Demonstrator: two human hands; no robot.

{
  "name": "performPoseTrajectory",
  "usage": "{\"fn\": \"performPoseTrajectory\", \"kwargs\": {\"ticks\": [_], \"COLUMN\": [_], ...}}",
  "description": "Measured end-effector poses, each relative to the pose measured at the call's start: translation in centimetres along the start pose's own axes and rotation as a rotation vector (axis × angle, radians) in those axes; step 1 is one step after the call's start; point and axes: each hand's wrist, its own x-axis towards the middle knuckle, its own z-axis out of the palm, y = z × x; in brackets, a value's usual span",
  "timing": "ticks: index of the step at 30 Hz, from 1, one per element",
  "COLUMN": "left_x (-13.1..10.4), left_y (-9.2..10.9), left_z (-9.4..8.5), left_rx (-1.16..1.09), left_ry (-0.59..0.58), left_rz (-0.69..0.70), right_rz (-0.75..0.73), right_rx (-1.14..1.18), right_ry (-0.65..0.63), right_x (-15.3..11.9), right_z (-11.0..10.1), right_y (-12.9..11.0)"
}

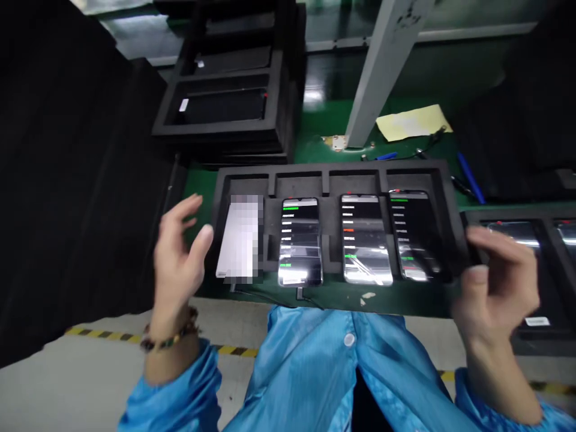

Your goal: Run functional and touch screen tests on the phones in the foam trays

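Left hand [179,255] and right hand [497,285], thumbs parted from fingers, flank four phones [300,242] on one black tray [332,231]

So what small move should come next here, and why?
Probably bring the left hand over to the leftmost phone in the front tray: the hand is empty beside it, and its screen looks pale, while the tray's other three phones show lists on dark screens.
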Motion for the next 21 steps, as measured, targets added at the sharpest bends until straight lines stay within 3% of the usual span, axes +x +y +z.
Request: {"fn": "performPoseTrajectory", "kwargs": {"ticks": [1, 2, 4, 5, 6, 7, 9, 11, 15, 18, 21], "left_x": [-1.2, -2.6, -5.6, -7.0, -8.3, -9.5, -11.4, -12.4, -13.0, -12.9, -13.0], "left_y": [1.6, 3.1, 5.5, 6.3, 6.8, 7.2, 7.6, 7.9, 8.5, 9.0, 9.3], "left_z": [-0.8, -1.5, -2.1, -1.8, -1.1, 0.0, 2.6, 5.3, 8.9, 10.1, 10.8], "left_rx": [-0.026, -0.137, -0.392, -0.452, -0.501, -0.564, -0.758, -1.006, -1.25, -1.239, -1.186], "left_ry": [0.007, -0.124, -0.682, -0.932, -1.067, -1.104, -0.974, -0.784, -0.508, -0.351, -0.293], "left_rz": [0.02, -0.013, -0.079, -0.225, -0.384, -0.527, -0.761, -0.869, -0.904, -0.907, -0.918], "right_rz": [-0.072, -0.139, -0.195, -0.186, -0.168, -0.155, -0.147, -0.145, -0.148, -0.156, -0.172], "right_rx": [0.059, 0.137, 0.294, 0.338, 0.358, 0.36, 0.358, 0.365, 0.38, 0.361, 0.377], "right_ry": [-0.054, -0.155, -0.439, -0.564, -0.654, -0.709, -0.758, -0.758, -0.744, -0.741, -0.728], "right_x": [-0.8, -1.7, -3.3, -3.9, -4.4, -4.8, -5.2, -5.3, -5.5, -5.6, -5.6], "right_z": [-0.5, -0.7, -0.6, -0.2, 0.3, 1.0, 2.5, 3.8, 5.3, 5.5, 5.5], "right_y": [-1.0, -2.0, -4.2, -5.2, -6.0, -6.6, -7.2, -7.4, -7.2, -7.1, -7.1]}}
